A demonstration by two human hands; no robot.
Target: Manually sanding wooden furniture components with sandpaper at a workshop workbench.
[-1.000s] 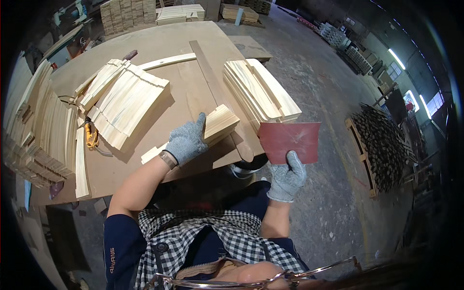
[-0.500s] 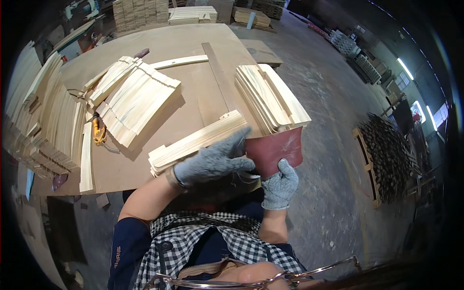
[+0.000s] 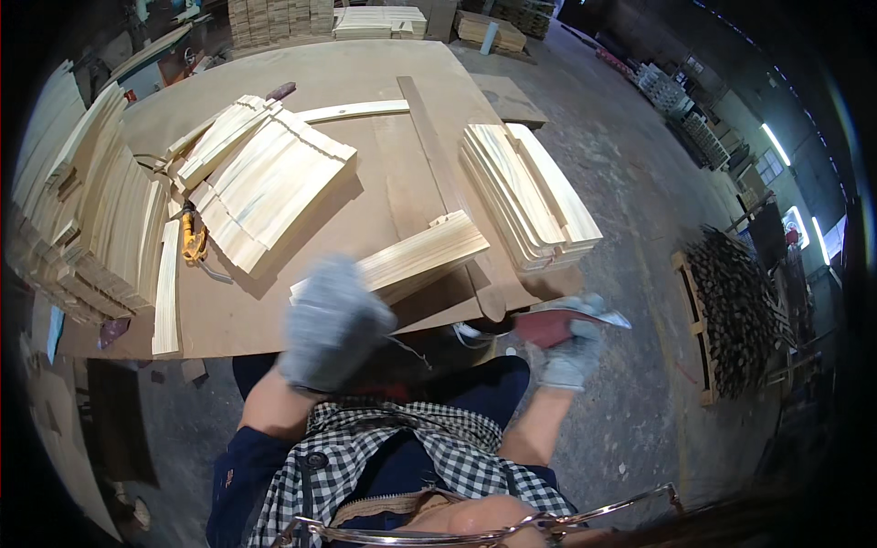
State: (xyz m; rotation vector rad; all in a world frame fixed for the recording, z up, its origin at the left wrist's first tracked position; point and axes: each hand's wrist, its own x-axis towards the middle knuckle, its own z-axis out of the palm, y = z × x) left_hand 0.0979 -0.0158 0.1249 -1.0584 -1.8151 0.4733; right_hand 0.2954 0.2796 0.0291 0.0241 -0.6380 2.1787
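Note:
A reddish-brown sheet of sandpaper is bent in the grip of my right hand, beyond the table's near edge. The hand wears a grey knit glove, and its fingers close round the sheet. In a matching glove, my left hand is smeared by motion, so its fingers cannot be made out. It overlaps the left end of a small stack of pale wooden strips lying slantwise near the table's front edge. Whether it touches them is hidden.
Another stack of rounded-corner wooden pieces stands on the table's right side. Wider grooved boards lie left of centre beside a yellow-handled tool. Tall piles of boards line the left. A dark strip crosses the tabletop.
My left hand has moved away from the sandpaper, leftward to the end of the near strips. My right hand has shifted right with the sheet, which has gone from nearly flat to bent.

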